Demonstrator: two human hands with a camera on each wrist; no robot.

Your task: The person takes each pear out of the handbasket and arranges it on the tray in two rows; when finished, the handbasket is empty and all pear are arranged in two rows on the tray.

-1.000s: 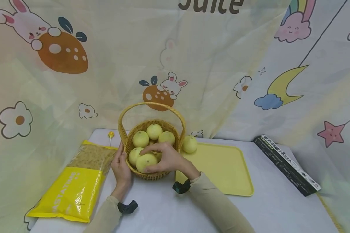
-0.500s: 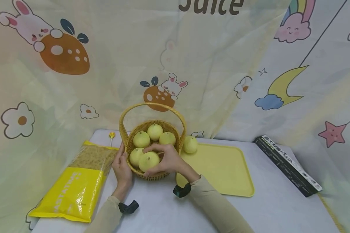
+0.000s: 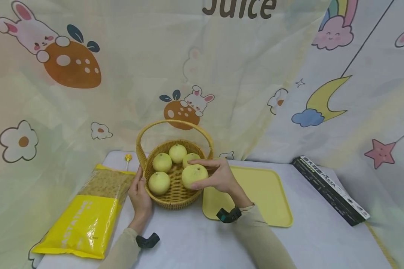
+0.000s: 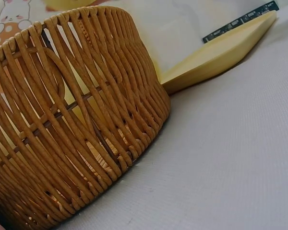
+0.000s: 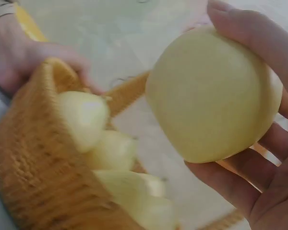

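My right hand (image 3: pixel 219 175) grips a pale yellow-green pear (image 3: pixel 194 176), thumb on one side and fingers on the other, above the right side of a woven basket (image 3: pixel 176 198). The held pear appears large in the right wrist view, raised above the basket rim. Several similar pears (image 3: pixel 159 183) lie inside, along the left and back. On the basket's left side my left hand (image 3: pixel 140 198) holds the rim near the base of the tall handle (image 3: pixel 175 121). The left wrist view is mostly filled by the slatted basket wall (image 4: pixel 81 110).
A yellow tray (image 3: pixel 256 198) lies right of the basket, partly behind my right hand. A yellow pasta bag (image 3: pixel 84 220) lies at the left, with a small yellow lollipop (image 3: pixel 128 157) behind it. A long black box (image 3: pixel 330 190) lies at the far right.
My right hand has lifted the front pear from the basket and carried it right and slightly up. It now hides the pear by the tray. The left hand stays on the basket.
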